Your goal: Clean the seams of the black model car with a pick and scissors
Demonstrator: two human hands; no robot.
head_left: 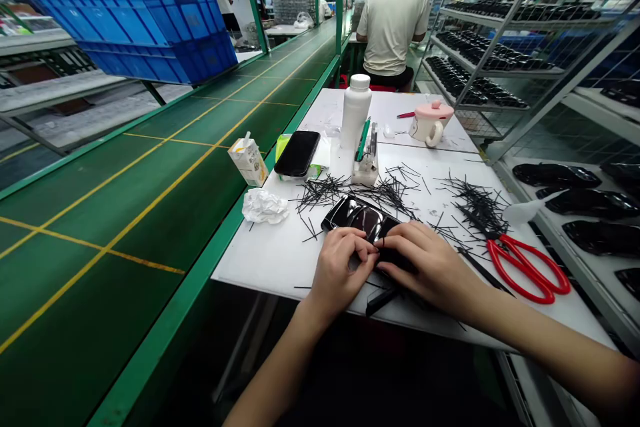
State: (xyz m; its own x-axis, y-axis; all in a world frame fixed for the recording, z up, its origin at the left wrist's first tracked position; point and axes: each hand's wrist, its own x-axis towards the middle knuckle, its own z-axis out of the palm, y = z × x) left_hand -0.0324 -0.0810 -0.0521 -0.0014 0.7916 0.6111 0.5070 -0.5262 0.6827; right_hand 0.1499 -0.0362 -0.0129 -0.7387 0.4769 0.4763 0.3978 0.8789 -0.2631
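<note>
Two bare forearms [530, 328] reach over the near edge of a white table [280, 260], where the left hand [343, 263] and the right hand [425, 260] come close together at a glossy black plastic shell [367, 219]. The shell lies on the table just under the fingers. The left thumb and forefinger are pinched together at its upper face; whether they hold anything small cannot be told. The right hand's fingers curve over the shell, though how firmly they grip cannot be made out. Thin black strips [320, 193] lie loosely scattered beyond and beside the shell, and red-handled scissors [501, 240] lie to the right, blades among more strips. Beyond the shell stands a white plastic bottle [356, 107]; left of it, a black phone [297, 153] lies near a crumpled white paper [265, 205]. Along the left runs a green conveyor belt with yellow lines [125, 203].
</note>
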